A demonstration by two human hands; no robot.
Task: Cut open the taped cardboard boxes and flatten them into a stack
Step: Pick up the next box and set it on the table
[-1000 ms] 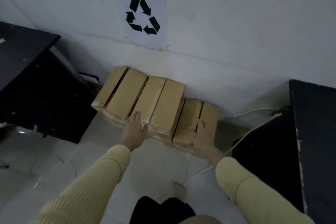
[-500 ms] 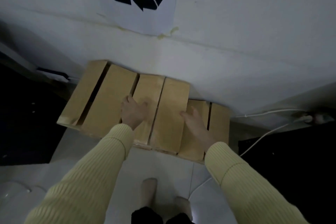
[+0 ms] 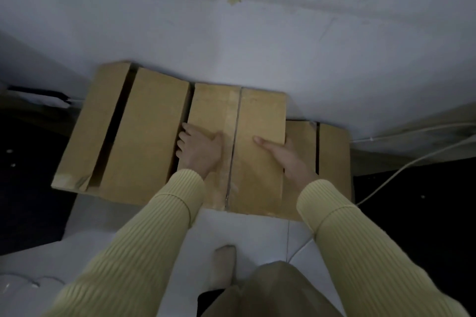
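Centre frame, against the wall (image 3: 257, 41), the taped box (image 3: 260, 116) lies lengthwise away from the person, between both hands, left hand (image 3: 202, 152) hooking fingers (image 3: 181, 142) over its left edge, right hand (image 3: 291, 159) clamping its right.

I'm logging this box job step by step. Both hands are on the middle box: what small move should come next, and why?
Probably pull the middle box out toward the body. The left hand curls its fingers into the gap at its left side, the right hand wraps its right edge, and tape runs along its top seam.
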